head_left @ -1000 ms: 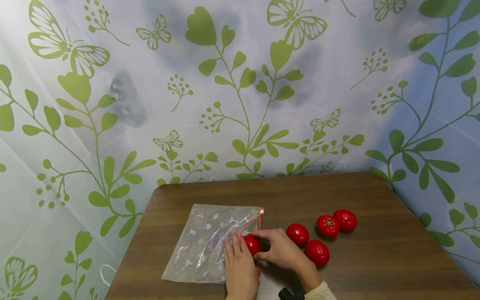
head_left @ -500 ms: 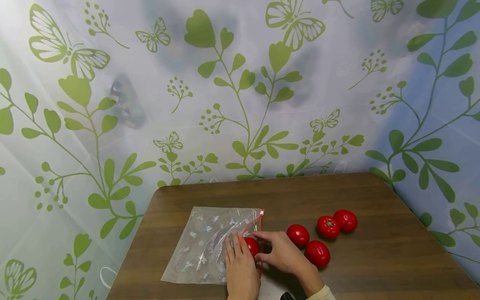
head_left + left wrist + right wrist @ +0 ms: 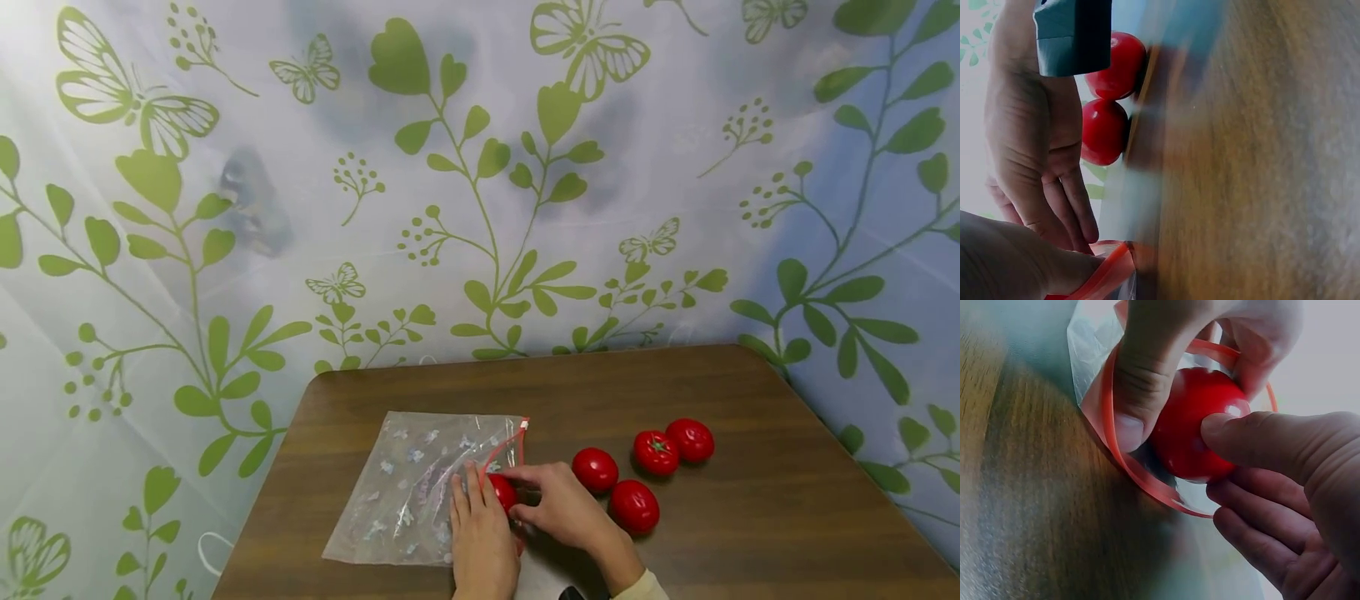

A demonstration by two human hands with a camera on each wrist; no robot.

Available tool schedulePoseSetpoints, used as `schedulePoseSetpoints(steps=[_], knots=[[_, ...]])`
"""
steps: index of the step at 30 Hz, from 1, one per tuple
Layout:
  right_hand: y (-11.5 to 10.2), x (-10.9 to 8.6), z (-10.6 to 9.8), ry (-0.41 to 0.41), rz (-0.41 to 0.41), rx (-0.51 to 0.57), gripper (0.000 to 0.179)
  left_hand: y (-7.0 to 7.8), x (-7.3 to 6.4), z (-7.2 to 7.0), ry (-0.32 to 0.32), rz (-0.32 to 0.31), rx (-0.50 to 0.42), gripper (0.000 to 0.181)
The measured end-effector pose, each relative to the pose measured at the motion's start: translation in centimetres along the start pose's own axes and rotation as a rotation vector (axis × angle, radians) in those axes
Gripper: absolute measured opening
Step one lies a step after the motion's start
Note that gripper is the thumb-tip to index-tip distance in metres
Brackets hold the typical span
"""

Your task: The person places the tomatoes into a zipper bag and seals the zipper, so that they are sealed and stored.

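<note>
A clear slider zip bag (image 3: 397, 500) with small printed figures lies flat on the table, its red-edged mouth facing right. My left hand (image 3: 482, 533) lies over the bag by the mouth. In the right wrist view, the thumb (image 3: 1141, 406) of that hand sits at the red rim (image 3: 1110, 394) and its fingers are on the far side, holding the mouth apart. A glossy red tomato (image 3: 1194, 431) is in the opening. My right hand (image 3: 562, 504) holds it, thumb on top and fingers beneath. In the left wrist view, the tomato is hidden.
Several more red tomatoes rest right of my right hand: two nearer ones (image 3: 596, 470) (image 3: 634, 507), one with a green stem mark (image 3: 656, 452), and one beside it (image 3: 690, 440). The brown wooden table (image 3: 787, 500) ends at a leaf-patterned curtain (image 3: 480, 167).
My right hand has closed its fingers nearer to the tomato, which has shifted very slightly left into the bag's mouth. The left hand and the other tomatoes stay in place.
</note>
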State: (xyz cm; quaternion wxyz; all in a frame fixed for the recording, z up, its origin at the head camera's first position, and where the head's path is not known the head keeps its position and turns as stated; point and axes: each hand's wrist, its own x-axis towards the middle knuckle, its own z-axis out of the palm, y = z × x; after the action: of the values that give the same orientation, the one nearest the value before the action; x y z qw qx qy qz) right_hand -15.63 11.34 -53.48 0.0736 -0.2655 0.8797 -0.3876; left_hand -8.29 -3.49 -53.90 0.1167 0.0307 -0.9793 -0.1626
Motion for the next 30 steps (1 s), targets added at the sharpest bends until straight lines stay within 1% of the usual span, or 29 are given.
schedulePoseSetpoints(steps=[5,10,14,22,26,30], knots=[[-0.1,0.3,0.3,0.005,-0.019,-0.009,0.05,-0.1,-0.1,0.1,-0.006,0.009,0.001,0.107],[0.1,0.7,0.6,0.011,-0.018,-0.015,0.049,0.1,0.0,0.0,-0.002,0.004,-0.003,0.11],[0.1,1.0,0.9,0.035,-0.042,-0.033,0.047,0.2,0.1,-0.1,0.0,0.005,0.007,0.111],[-0.1,1.6,1.5,0.064,-0.075,-0.046,0.046,0.3,0.0,-0.1,0.025,0.041,0.023,0.109],[-0.2,2.0,1.7,0.068,-0.068,-0.039,0.046,0.3,0.0,-0.1,0.046,0.05,0.044,0.11],[-0.1,2.2,2.1,0.073,-0.055,-0.042,0.044,0.2,0.1,-0.1,0.05,0.051,0.061,0.104]])
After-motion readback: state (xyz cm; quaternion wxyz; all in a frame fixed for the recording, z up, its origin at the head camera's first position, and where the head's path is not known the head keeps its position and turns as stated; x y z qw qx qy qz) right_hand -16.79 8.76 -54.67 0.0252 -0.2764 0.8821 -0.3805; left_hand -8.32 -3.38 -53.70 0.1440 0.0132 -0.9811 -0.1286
